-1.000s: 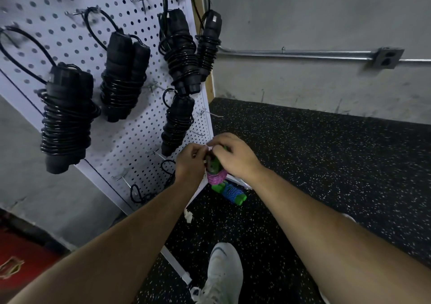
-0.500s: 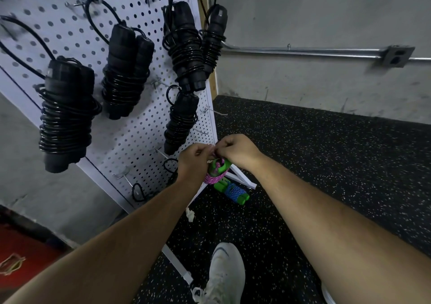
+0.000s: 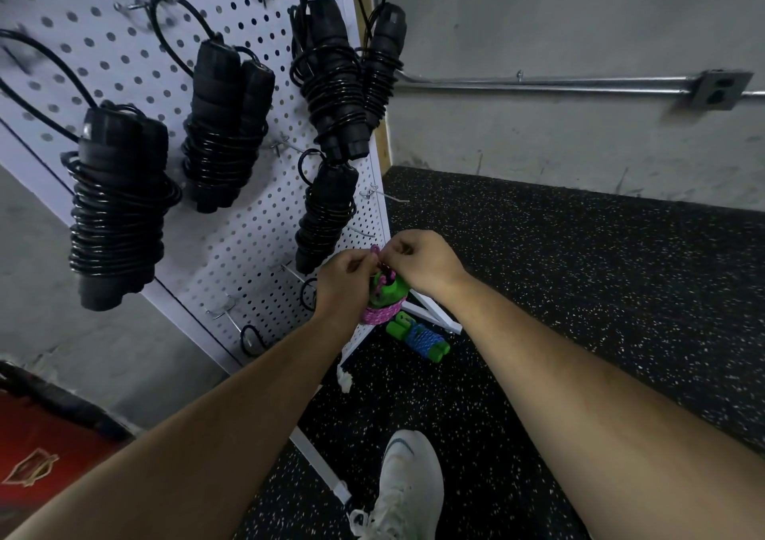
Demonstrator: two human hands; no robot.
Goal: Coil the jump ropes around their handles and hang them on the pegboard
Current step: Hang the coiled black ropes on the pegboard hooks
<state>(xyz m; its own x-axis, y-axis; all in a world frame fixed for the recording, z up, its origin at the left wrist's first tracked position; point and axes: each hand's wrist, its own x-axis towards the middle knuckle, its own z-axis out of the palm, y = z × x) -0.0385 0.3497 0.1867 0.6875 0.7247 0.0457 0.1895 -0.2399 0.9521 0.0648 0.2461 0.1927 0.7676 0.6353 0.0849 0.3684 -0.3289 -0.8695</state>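
A pink jump rope [image 3: 383, 305] is coiled around green handles and hangs between my hands, close to the lower right edge of the white pegboard [image 3: 232, 245]. My left hand [image 3: 343, 283] and my right hand [image 3: 422, 264] both pinch the pink loop at the top of the bundle. A second coiled rope, blue with green handles [image 3: 420, 338], lies on the floor just below. Several black coiled ropes [image 3: 118, 208] hang on the pegboard's hooks. An empty metal hook [image 3: 383, 196] sticks out just above my hands.
The pegboard stands on a white frame [image 3: 318, 461] on dark speckled rubber flooring [image 3: 579, 291]. My white shoe [image 3: 405, 485] is at the bottom. A grey wall with a metal conduit [image 3: 538, 84] and an outlet box [image 3: 720, 90] is behind. A red mat [image 3: 37, 452] lies at lower left.
Both hands rose slightly with the pink bundle and pulled a small loop free at its top. More of the green handles shows below my fingers.
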